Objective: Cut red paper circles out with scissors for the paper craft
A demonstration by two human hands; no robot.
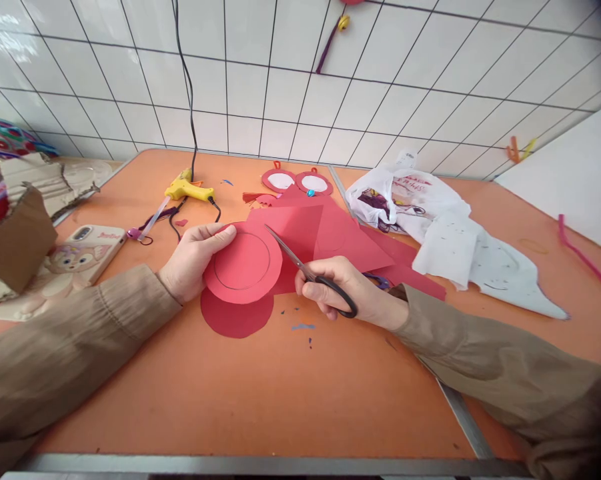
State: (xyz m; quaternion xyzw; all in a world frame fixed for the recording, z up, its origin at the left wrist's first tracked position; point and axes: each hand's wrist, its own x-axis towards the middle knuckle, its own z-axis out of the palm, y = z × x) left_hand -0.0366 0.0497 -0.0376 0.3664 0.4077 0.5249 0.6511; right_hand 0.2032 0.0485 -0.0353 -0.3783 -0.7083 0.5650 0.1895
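Observation:
My left hand [197,259] pinches the left edge of a red paper disc [243,263] that has a smaller circle drawn inside its rim. The disc is held above the table. In my right hand [337,290] is a pair of black-handled scissors [300,263], its blades pointing up and left to the disc's upper right edge. Whether the blades touch the paper I cannot tell. Below the disc, partly covered by it, lies another red paper circle [237,320]. Folded red sheets [295,227] rest behind the scissors.
A yellow glue gun [190,188] with a cord lies at the back left. Two red rings with white centres [314,183] lie at the back. A white plastic bag [413,193] is at the right. A phone [83,257] and a cardboard box [17,233] are at the left.

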